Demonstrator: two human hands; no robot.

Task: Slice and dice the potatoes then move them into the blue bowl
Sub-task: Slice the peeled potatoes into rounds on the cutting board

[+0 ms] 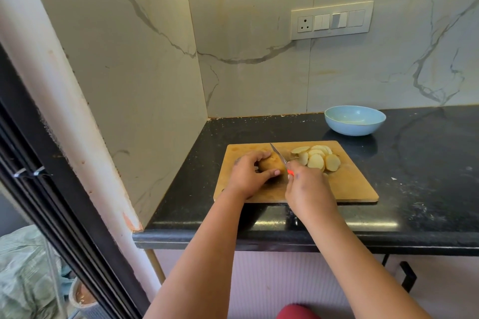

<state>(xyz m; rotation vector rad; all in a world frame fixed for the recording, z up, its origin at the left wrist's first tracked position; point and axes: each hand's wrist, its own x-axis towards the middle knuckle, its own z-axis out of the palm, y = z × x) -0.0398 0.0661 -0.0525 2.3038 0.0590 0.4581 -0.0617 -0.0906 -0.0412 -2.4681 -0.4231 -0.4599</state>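
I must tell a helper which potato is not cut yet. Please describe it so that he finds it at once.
On the black counter lies a wooden cutting board. On its left part the left hand grips the potato: brown and skinned, unlike the pale slices at the right.

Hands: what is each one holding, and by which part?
Left hand grips the potato around its uncut end; right hand holds the knife by its red handle.
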